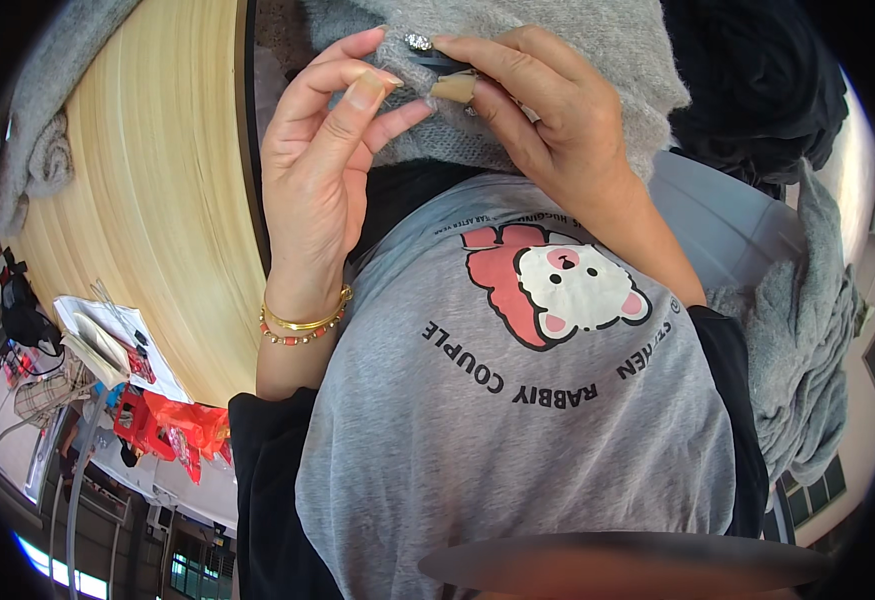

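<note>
My left hand point(322, 150) is raised at the edge of a fuzzy grey knit garment point(607, 45), thumb and index finger pinched together. Whatever lies between those fingertips is too fine to make out. Opposite it, my right hand point(562, 105) closes its thumb and index finger around a small dark, flat piece point(442, 62), whose kind is unclear. A tan wrap point(453, 88) shows at the right thumb's tip. Beside the right index fingertip sits a sparkling, stone-studded button point(418, 42), against the knit. The garment lies bunched over my lap.
On my left stands a pale wooden table point(157, 150) with a dark edge, bearing more grey knitwear point(49, 160). Papers point(122, 345) and red bags point(172, 425) lie past its near end. To my right are a grey plastic bin point(712, 215), dark cloth point(757, 85) and piled grey knits point(807, 330).
</note>
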